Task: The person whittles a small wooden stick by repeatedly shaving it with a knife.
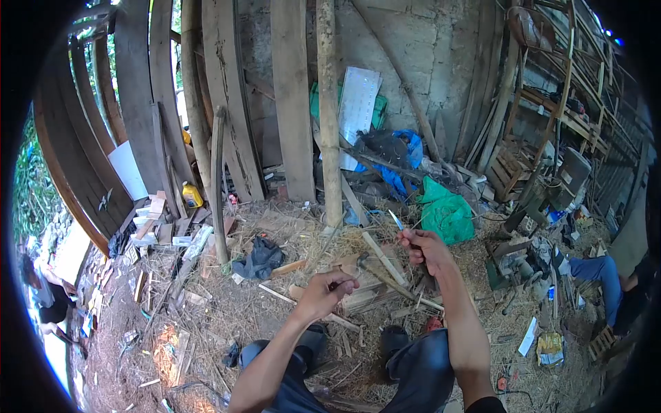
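My right hand [427, 251] is closed on a small knife [396, 220], whose pale blade points up and to the left. To its lower left, my left hand [323, 294] has its fingers curled together; whatever they hold, if anything, is too small to make out. The two hands are apart. Below and between them, a tool with a dark head and wooden handle [380, 272] lies among strips of wood [384, 257] and flat boards [363, 299] on the ground, in front of my feet.
A wooden post [330, 124] rises ahead. Beyond my right hand lies a green plastic bag [446, 213]. A black bag [259, 258] and yellow jug [192, 195] are to the left. People's limbs show at both sides, including a bent leg [597, 279]. Wood shavings and scraps cover the ground.
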`<state>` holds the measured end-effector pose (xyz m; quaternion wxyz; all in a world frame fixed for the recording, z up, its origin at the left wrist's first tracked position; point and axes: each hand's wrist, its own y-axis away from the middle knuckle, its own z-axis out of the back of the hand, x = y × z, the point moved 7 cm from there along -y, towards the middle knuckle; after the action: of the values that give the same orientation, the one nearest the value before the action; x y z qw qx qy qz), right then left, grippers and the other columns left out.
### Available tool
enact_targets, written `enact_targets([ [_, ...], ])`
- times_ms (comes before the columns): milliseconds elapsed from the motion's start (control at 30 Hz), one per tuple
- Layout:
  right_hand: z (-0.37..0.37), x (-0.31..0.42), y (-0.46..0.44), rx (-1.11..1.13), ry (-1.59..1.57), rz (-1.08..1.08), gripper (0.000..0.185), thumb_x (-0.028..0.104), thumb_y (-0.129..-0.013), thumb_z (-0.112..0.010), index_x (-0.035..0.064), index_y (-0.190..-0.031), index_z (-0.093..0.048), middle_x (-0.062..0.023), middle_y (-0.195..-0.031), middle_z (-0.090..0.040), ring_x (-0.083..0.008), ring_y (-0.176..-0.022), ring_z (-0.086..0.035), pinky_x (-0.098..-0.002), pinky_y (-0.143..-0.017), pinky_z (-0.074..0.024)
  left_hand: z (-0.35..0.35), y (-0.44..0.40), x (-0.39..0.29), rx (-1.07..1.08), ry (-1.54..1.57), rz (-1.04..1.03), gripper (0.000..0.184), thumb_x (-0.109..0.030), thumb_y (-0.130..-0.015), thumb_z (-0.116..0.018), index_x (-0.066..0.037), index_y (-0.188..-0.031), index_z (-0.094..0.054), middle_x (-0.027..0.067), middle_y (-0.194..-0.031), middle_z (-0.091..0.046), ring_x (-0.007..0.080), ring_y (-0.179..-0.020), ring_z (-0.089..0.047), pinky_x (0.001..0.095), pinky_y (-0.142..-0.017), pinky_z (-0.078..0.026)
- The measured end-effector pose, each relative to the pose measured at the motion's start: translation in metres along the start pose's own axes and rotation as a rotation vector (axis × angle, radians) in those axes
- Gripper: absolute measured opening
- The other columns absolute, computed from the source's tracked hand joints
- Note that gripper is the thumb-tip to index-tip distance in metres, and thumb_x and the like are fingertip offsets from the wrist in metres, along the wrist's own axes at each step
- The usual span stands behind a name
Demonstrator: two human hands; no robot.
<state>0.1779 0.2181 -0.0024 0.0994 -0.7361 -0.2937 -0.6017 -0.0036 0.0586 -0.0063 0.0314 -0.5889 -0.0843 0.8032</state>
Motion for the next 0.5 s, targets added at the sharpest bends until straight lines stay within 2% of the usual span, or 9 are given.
enact_targets([
  [133, 0.001, -0.022, -0.009, 0.006, -0.03, -0.003, 0.015, 0.018, -0.091, -0.06, 0.0024, -0.092, -0.058, 0.0002, -0.074, -0.058, -0.0031, -0.048, -0.037, -0.0199, -0.041, -0.0271, 0.004, -0.001, 0.015, -0.056, 0.031, 0.082, 0.015, -0.011, -0.09, -0.058, -0.001, -0.095, -0.068, 0.0043, -0.076, -0.063, 0.0102, -0.069, -0.055, 0.0272, -0.065, -0.044],
  [200, -0.031, -0.019, 0.002, 0.065, -0.118, 0.078, 0.012, 0.015, -0.092, -0.06, 0.0038, -0.096, -0.056, -0.0026, -0.075, -0.06, -0.0041, -0.048, -0.039, -0.02, -0.041, -0.0272, 0.004, -0.005, 0.015, -0.081, 0.101, 0.087, 0.015, -0.011, -0.091, -0.057, -0.001, -0.094, -0.067, 0.0039, -0.073, -0.062, 0.0097, -0.068, -0.054, 0.0265, -0.064, -0.044],
  [267, -0.063, -0.021, 0.014, 0.136, -0.122, 0.07, 0.011, 0.012, -0.092, -0.058, 0.0039, -0.097, -0.055, -0.0049, -0.075, -0.061, -0.0052, -0.048, -0.039, -0.0202, -0.04, -0.0276, 0.004, -0.008, 0.012, -0.109, 0.164, 0.092, 0.014, -0.01, -0.091, -0.057, -0.001, -0.094, -0.067, 0.0034, -0.071, -0.061, 0.0093, -0.067, -0.053, 0.0257, -0.063, -0.043],
  [333, -0.096, -0.028, 0.024, 0.306, 0.064, 0.098, 0.013, 0.016, -0.093, -0.058, 0.0055, -0.096, -0.052, -0.0053, -0.072, -0.059, -0.0047, -0.046, -0.039, -0.0193, -0.04, -0.028, 0.004, -0.008, 0.01, -0.144, 0.138, 0.102, 0.014, -0.009, -0.092, -0.056, 0.0, -0.094, -0.066, 0.0033, -0.072, -0.062, 0.0087, -0.065, -0.053, 0.0239, -0.061, -0.042],
  [367, -0.102, -0.031, 0.023, 0.34, 0.022, 0.089, 0.014, 0.016, -0.093, -0.059, 0.0042, -0.093, -0.052, -0.0054, -0.071, -0.059, -0.0049, -0.045, -0.039, -0.0201, -0.04, -0.028, 0.004, -0.008, 0.009, -0.15, 0.136, 0.088, 0.014, -0.009, -0.092, -0.055, 0.001, -0.094, -0.065, 0.0036, -0.074, -0.062, 0.0083, -0.065, -0.053, 0.0232, -0.061, -0.042],
  [500, -0.086, -0.035, 0.011, 0.283, 0.063, 0.017, 0.013, 0.016, -0.092, -0.06, 0.0038, -0.091, -0.055, -0.003, -0.069, -0.057, -0.0046, -0.045, -0.037, -0.0208, -0.039, -0.0277, 0.005, -0.004, -0.001, -0.16, 0.127, 0.037, 0.016, -0.013, -0.094, -0.055, 0.0, -0.094, -0.064, 0.0013, -0.076, -0.06, 0.0075, -0.068, -0.051, 0.0229, -0.063, -0.041],
])
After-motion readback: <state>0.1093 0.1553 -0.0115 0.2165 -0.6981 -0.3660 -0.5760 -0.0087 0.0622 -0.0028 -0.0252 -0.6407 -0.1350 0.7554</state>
